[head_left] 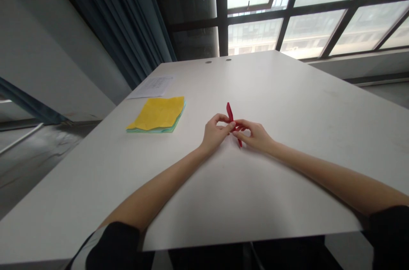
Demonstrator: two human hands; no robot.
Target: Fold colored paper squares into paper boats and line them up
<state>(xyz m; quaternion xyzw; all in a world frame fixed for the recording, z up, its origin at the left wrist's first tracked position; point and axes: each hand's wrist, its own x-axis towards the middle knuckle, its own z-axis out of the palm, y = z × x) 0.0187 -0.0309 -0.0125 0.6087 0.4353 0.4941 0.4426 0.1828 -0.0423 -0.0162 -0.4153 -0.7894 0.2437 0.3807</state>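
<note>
A narrow piece of folded red paper (229, 111) is pinched between both hands just above the white table. Its far end points up and away, and its near end shows below the fingers. My left hand (214, 133) grips it from the left with thumb and fingers closed. From the right, my right hand (255, 134) pinches the same paper near its middle, fingertips touching or almost touching those of the left. The fingers hide the paper's middle, so its exact folds cannot be made out.
On the left of the white table (204, 193) lies a stack of coloured paper, yellow sheet (159, 112) on top and pale green beneath. A printed sheet (152, 87) lies behind it. Two round grommets (208, 62) sit near the far edge. Beyond are a blue curtain (124, 14) and windows.
</note>
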